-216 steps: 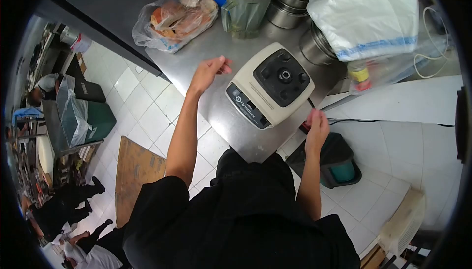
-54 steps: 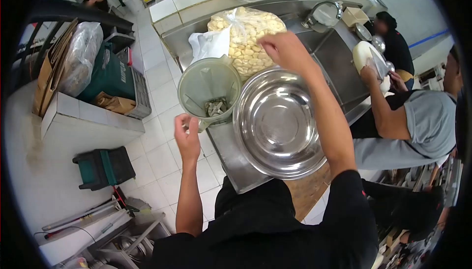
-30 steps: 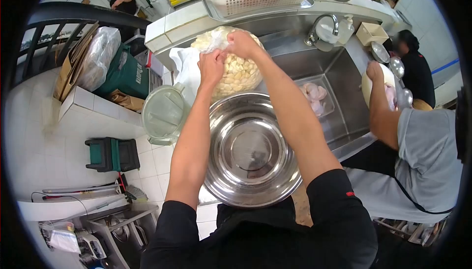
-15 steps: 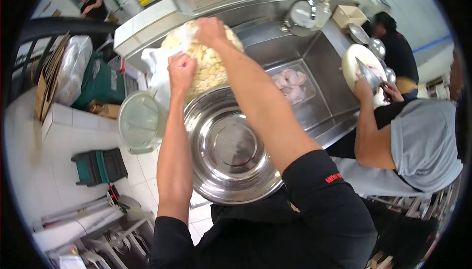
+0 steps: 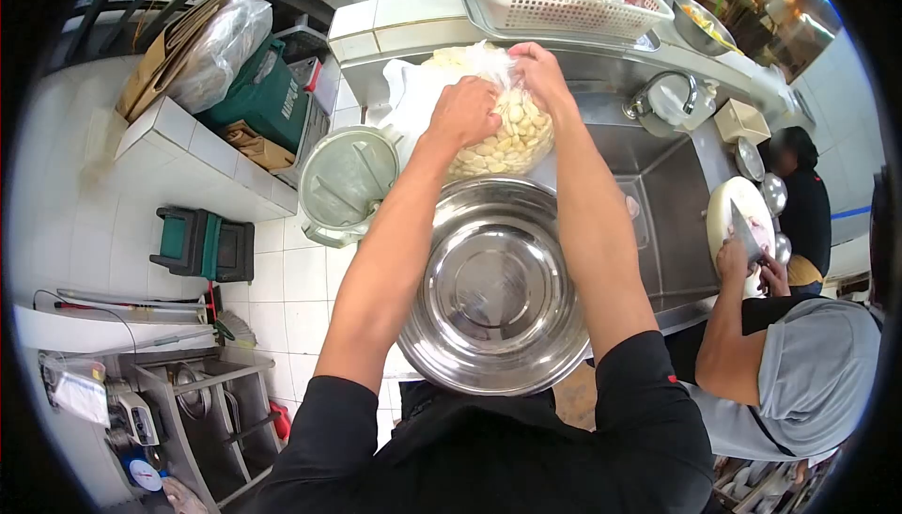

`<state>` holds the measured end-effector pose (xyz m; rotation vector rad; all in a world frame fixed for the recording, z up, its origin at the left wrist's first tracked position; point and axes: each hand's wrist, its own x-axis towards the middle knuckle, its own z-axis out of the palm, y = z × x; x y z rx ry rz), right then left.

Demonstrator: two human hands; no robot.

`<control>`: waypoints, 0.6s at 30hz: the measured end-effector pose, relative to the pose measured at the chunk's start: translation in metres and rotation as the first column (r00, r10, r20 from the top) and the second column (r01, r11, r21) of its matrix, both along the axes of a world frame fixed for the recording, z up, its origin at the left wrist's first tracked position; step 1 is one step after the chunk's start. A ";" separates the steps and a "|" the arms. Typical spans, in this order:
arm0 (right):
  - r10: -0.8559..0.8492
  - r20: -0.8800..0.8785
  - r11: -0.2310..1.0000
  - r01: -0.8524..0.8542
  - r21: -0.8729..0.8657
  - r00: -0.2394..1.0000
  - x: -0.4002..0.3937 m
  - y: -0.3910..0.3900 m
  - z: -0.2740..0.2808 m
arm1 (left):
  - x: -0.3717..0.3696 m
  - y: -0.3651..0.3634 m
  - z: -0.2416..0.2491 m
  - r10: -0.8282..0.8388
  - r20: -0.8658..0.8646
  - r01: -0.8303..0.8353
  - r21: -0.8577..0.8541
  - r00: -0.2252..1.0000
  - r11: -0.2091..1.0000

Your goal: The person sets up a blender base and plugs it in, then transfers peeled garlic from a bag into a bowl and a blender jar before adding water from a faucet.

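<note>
A clear plastic bag (image 5: 505,143) full of pale, garlic-like pieces lies on the counter behind a large steel bowl (image 5: 481,279). My left hand (image 5: 467,110) is closed on the left side of the bag's gathered plastic. On the right of the bag's top, my right hand (image 5: 540,74) has its fingers wrapped round the plastic. The bowl holds nothing and sits below the bag, between my forearms. White cloth-like material (image 5: 411,91) lies left of the bag.
A lidless greenish bucket (image 5: 346,180) stands left of the bowl. The steel sink (image 5: 667,204) is at the right. Beyond it a co-worker's hand (image 5: 733,260) works with a knife over a round white board (image 5: 728,202). A white basket (image 5: 564,7) of bagged meat is behind.
The view has shifted, so the scene sits further right. My hands have moved apart on the bag's top, and the bag now looks more upright and gathered.
</note>
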<state>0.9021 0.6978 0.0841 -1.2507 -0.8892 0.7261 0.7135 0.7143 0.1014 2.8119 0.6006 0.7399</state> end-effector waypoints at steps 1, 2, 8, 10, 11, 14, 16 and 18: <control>0.031 -0.047 1.000 -0.032 -0.002 0.998 0.001 -0.003 0.001 | 0.003 0.001 -0.002 -0.001 0.001 0.001 0.000 1.000 1.000; 0.063 -0.093 0.998 -0.063 -0.004 0.994 0.002 -0.005 0.002 | 0.006 0.002 -0.003 0.019 -0.020 -0.020 -0.035 1.000 0.999; -0.132 0.414 0.970 0.203 -0.132 0.901 -0.016 0.006 0.011 | -0.011 0.002 0.018 0.078 -0.212 -0.098 -0.085 0.974 0.992; -0.196 0.577 0.933 0.332 -0.140 0.793 -0.015 0.017 0.003 | -0.016 -0.004 0.016 0.104 -0.237 -0.132 -0.103 0.966 0.986; -0.189 0.581 0.935 0.325 -0.140 0.792 -0.014 0.024 0.001 | -0.017 -0.009 0.015 0.116 -0.207 -0.141 -0.110 0.971 0.984; -0.344 0.627 0.798 0.569 -0.197 0.699 -0.019 0.035 0.004 | -0.020 -0.025 0.014 0.155 -0.130 -0.169 -0.104 0.979 0.980; -0.399 0.623 0.755 0.626 -0.193 0.673 -0.022 0.032 0.007 | -0.026 -0.035 0.007 0.175 -0.088 -0.184 -0.105 0.981 0.977; -0.351 0.595 0.818 0.546 -0.180 0.723 -0.012 0.036 -0.003 | -0.030 -0.041 0.004 0.225 0.035 -0.219 -0.116 0.974 0.969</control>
